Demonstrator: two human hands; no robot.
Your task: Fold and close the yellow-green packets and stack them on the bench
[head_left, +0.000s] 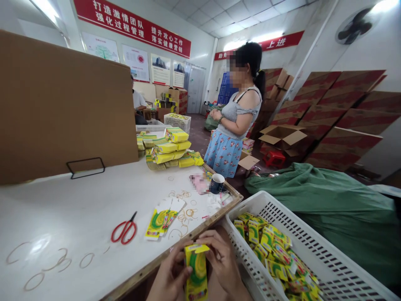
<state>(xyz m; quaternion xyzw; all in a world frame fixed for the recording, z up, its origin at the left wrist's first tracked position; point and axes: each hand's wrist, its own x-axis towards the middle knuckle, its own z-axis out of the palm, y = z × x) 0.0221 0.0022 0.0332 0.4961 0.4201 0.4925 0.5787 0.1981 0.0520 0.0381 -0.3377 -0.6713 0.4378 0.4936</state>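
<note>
Both my hands hold one yellow-green packet (196,271) upright just below the table's front edge. My left hand (171,278) grips its left side with curled fingers. My right hand (221,259) pinches its top right corner. A small fan of the same packets (163,219) lies on the white table (78,217) just ahead. To my right stands a white slotted crate (328,259) holding several more such packets (272,255).
Red-handled scissors (124,230) and loose rubber bands (183,194) lie on the table. Bundled packets (171,150) are stacked at the far end beside a big cardboard sheet (62,104). A dark mug (217,183) sits near the edge. A person (234,117) stands beyond; green cloth (328,205) lies right.
</note>
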